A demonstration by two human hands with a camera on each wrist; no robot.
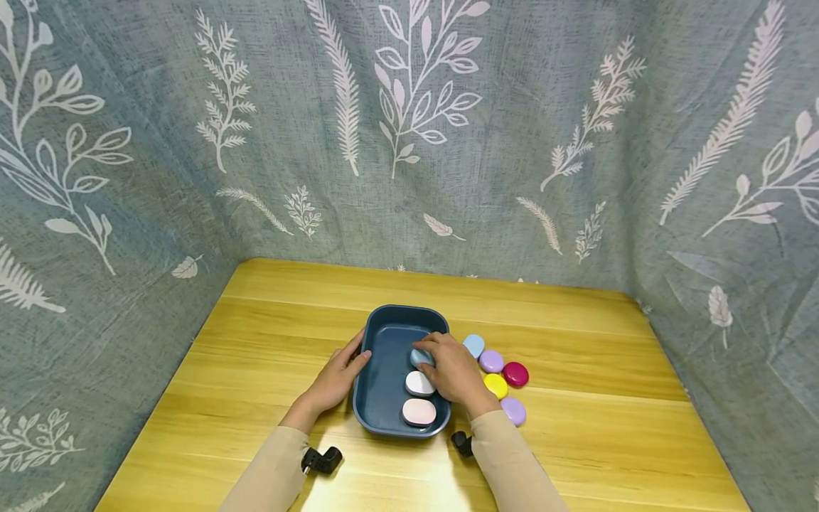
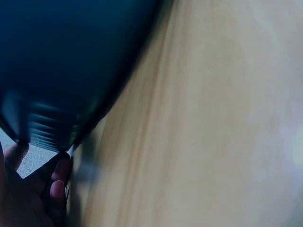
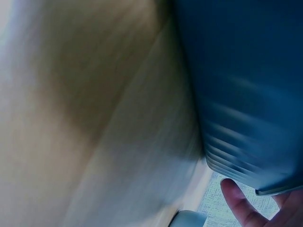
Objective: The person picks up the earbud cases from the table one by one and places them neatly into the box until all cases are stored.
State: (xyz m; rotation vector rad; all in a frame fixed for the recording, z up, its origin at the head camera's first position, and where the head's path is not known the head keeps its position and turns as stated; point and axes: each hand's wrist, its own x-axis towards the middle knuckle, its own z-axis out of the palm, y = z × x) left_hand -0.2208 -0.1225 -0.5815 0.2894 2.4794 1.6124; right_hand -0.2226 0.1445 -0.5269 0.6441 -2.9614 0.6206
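A dark blue rectangular bin (image 1: 387, 398) with rounded corners stands on the wooden table. My left hand (image 1: 334, 378) holds its left wall, the thumb at the rim and the other fingers along the outside. Inside the bin, my right hand (image 1: 451, 366) pinches a light blue rounded piece (image 1: 419, 357) between thumb and fingers. Below that piece, along the bin's right side, lie a white oval piece (image 1: 419, 384) and a pale pink oval piece (image 1: 419, 412). Both wrist views show mostly the bin's outer wall (image 2: 57, 56), with fingertips at its far end.
Right of the bin lie a light blue piece (image 1: 473, 345), a lilac piece (image 1: 492, 361), a crimson piece (image 1: 515, 374), a yellow piece (image 1: 495, 386) and a second lilac piece (image 1: 514, 411). A patterned grey-green cloth (image 1: 409, 213) hangs behind and beside the table (image 1: 595, 427).
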